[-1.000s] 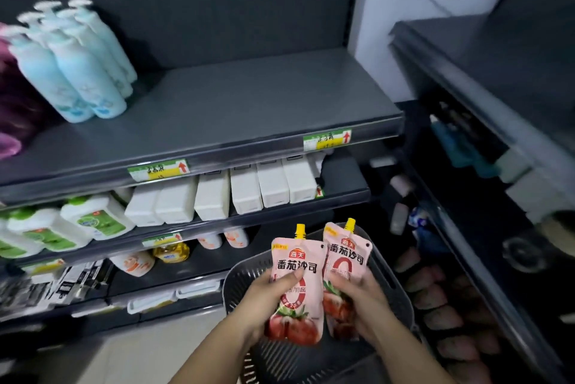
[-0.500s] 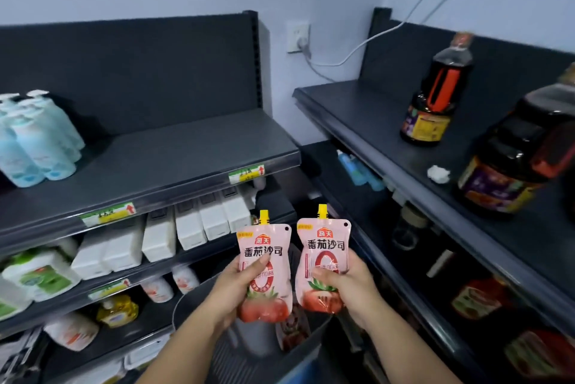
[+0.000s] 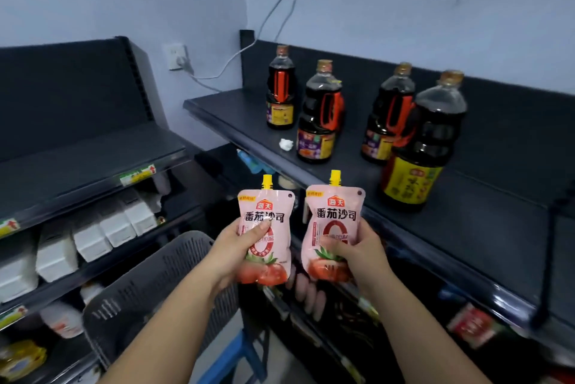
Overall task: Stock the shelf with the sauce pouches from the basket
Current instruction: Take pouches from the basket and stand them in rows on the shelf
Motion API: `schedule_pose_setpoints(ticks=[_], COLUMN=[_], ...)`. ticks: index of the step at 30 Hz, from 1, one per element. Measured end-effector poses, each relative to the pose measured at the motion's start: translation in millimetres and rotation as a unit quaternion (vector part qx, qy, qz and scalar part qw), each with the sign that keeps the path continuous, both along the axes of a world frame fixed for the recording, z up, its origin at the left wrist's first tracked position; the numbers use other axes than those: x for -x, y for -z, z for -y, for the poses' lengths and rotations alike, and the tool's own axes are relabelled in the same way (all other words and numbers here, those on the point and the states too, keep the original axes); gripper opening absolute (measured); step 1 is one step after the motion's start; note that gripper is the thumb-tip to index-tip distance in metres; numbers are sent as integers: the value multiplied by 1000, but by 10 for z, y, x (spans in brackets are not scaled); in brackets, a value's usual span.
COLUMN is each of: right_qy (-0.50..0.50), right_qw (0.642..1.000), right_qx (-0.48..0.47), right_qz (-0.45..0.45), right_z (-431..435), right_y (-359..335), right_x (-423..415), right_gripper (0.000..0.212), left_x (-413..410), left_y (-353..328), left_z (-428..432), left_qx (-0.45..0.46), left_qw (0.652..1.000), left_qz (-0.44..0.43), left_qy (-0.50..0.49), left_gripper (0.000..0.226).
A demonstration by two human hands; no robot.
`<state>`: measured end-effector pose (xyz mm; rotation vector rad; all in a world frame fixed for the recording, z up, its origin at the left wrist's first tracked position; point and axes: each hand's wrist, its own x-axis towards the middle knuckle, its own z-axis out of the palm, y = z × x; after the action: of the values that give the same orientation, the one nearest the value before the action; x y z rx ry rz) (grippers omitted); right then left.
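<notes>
— Beside the basket [image 3: 149,290], what do the hands hold?
— One pouch each. The left hand [image 3: 239,253] is clamped on the left pouch [image 3: 264,212], thumb across the front, fingers behind. The right hand [image 3: 364,256] grips the right pouch [image 3: 336,215] the same way, low down, thumb on the tomato picture.
— How do the pouches stand?
— Upright, yellow spouts on top, printed fronts toward the camera, side by side with a narrow gap between them. Both are held in the air and touch no shelf.
— Where is the shelf?
— The dark shelf [image 3: 466,228] runs along the right wall, just beyond the right pouch. Four dark bottles [image 3: 320,116] stand on it, and the nearest has a yellow label. A small white wad [image 3: 286,144] lies near the front edge, just beside the second bottle.
— What about the basket itself?
— It is grey and perforated, below and left of the left forearm. I cannot tell what lies in it.
— What is on the far left?
— A rack [image 3: 93,166] with white boxes [image 3: 90,237] on its middle tier, all rather blurred.
</notes>
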<state>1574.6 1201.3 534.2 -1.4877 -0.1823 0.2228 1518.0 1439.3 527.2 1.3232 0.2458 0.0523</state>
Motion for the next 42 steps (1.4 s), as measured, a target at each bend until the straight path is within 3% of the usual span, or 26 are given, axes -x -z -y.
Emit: schedule_pose_setpoints(ticks=[12,19,24,28,33,37,42], right_qy=[138,253,300,364,423,443,476], right_qw=[990,965,951,927,899,889,871], right_qx=[-5,-6,-14,-3,-18,-10,3], right_qz=[36,69,78,88,107,115,120], right_z=[1493,2041,2452,2874,3455,3999,4841], right_y=[-540,-848,-937,-986,-997,-1007,-1073], right_x=[756,1264,1741,2191,2751,3166,3684], right_gripper=[43,32,45,39,33,35,42], left_x=[-150,-168,-37,214,603,942,1385], left_y=[-493,-852,-886,-854,-943,-1077,-1168], left_z=[1411,2148,2758,3338,4145,4829,5826], left_qx=[-60,-22,-2,22,-17,0,9], left_qw=[986,953,925,906,882,864,845], left_qz=[89,132,138,128,151,159,150], left_qy=[130,271,354,402,446,477,513], left_gripper=[30,43,52,38,18,52,53])
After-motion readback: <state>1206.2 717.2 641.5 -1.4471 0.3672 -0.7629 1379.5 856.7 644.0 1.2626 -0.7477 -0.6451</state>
